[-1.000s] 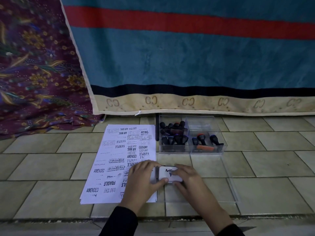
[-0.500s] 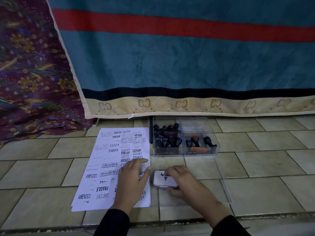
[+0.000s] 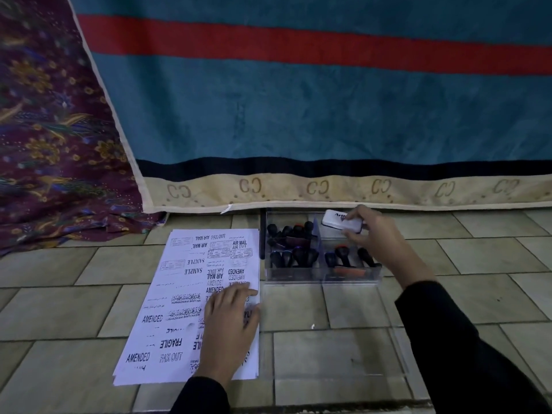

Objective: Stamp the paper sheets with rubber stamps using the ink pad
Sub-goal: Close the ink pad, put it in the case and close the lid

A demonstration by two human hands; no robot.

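Note:
A stack of white paper sheets, covered with black stamp prints such as AIR MAIL, SAMPLE and AMENDED, lies on the tiled floor. My left hand rests flat on its right half, fingers spread. My right hand grips the closed white ink pad over the back right compartment of a clear plastic box. Several black-handled rubber stamps fill the box's left compartments, and a few more stamps lie in the front right one.
The box's clear lid lies flat on the floor in front of the box. A teal, red-striped blanket hangs right behind the box. Purple patterned cloth is at the left.
My right hand lifted the ink pad from the clear lid and carried it back and right over the box. My left hand let go of the pad and settled flat on the sheets.

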